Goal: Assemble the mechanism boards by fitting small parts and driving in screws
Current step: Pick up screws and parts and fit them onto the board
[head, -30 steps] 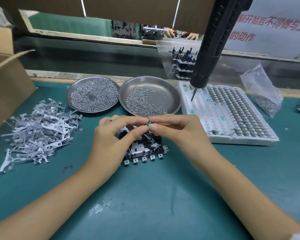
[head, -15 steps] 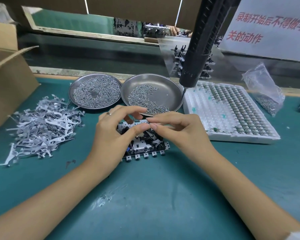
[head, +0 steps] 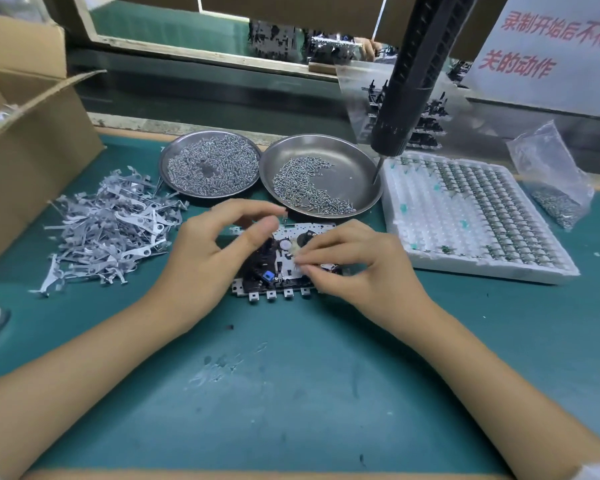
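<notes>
Behind the bench, a sign (head: 548,53) reads, perhaps, "关的动作".

Mid-mat: grey metal mechanism board (head: 284,271). Behind: two round steel dishes (head: 210,143) of screws. Left: heap of grey stamped levers (head: 108,223). Right: white foam tray (head: 471,223).

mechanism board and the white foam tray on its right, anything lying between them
In the head view, only bare green mat shows between the mechanism board and the foam tray; the right hand covers the nearer part.
</notes>
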